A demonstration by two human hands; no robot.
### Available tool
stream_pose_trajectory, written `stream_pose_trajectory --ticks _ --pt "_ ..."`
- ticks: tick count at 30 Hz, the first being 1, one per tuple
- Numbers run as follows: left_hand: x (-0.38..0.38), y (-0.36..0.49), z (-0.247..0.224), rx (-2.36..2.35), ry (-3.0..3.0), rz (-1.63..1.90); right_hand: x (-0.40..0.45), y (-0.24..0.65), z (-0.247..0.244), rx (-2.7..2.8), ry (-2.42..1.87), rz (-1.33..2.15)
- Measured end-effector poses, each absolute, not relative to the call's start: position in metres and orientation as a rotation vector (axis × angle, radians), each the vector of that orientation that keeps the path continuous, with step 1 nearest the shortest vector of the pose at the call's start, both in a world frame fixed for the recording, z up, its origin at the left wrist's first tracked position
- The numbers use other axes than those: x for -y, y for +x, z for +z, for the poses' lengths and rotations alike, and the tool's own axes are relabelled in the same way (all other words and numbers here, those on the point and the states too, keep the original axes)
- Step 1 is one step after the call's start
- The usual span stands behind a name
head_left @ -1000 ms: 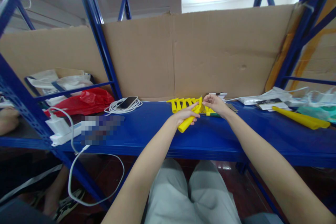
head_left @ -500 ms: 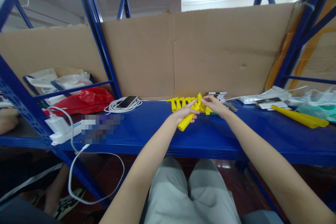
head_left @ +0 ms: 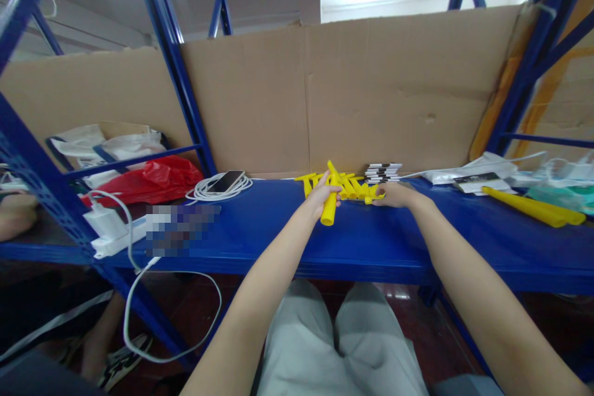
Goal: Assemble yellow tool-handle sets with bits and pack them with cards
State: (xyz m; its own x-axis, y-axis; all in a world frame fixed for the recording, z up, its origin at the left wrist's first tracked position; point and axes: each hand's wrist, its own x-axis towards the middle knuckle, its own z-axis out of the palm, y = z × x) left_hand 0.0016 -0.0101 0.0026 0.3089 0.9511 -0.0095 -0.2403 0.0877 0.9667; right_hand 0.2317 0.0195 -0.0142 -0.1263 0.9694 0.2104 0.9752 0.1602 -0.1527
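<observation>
My left hand (head_left: 319, 195) is wrapped round a yellow tapered tube (head_left: 328, 213), its wide open end toward me and its thin end pointing up and away. To the right, my right hand (head_left: 394, 194) reaches down to the blue shelf top (head_left: 278, 223), fingertips closed on a small yellow piece (head_left: 374, 195). Behind both hands lies a row of similar yellow tubes (head_left: 352, 189), thin ends toward the cardboard. My left hand partly hides that row. How the small piece is shaped is hard to make out.
Black-and-white packets (head_left: 383, 172) are stacked behind my right hand. Longer yellow cones (head_left: 533, 205) lie at the right. A phone (head_left: 226, 181) rests on a coiled white cable, near a red bag (head_left: 158, 176) and a power strip (head_left: 114, 241). Cardboard (head_left: 245, 105) stands along the back.
My right hand has left the held tube and moved right and down to the small yellow pieces. In my left hand the tube has turned more upright, away from me.
</observation>
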Motion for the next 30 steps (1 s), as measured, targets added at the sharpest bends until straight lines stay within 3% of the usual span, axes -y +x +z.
stream_pose_trajectory --ticks 9,22,30 --pt "0.008 0.003 0.000 -0.897 1.089 1.056 -0.037 0.262 -0.024 2.202 -2.079 -0.142" --pt "0.009 0.003 0.001 -0.910 1.094 1.056 -0.009 0.225 -0.001 1.791 -1.205 0.500" --pt "0.008 0.002 0.001 -0.915 1.113 1.041 -0.005 0.220 0.006 1.522 -1.046 0.528"
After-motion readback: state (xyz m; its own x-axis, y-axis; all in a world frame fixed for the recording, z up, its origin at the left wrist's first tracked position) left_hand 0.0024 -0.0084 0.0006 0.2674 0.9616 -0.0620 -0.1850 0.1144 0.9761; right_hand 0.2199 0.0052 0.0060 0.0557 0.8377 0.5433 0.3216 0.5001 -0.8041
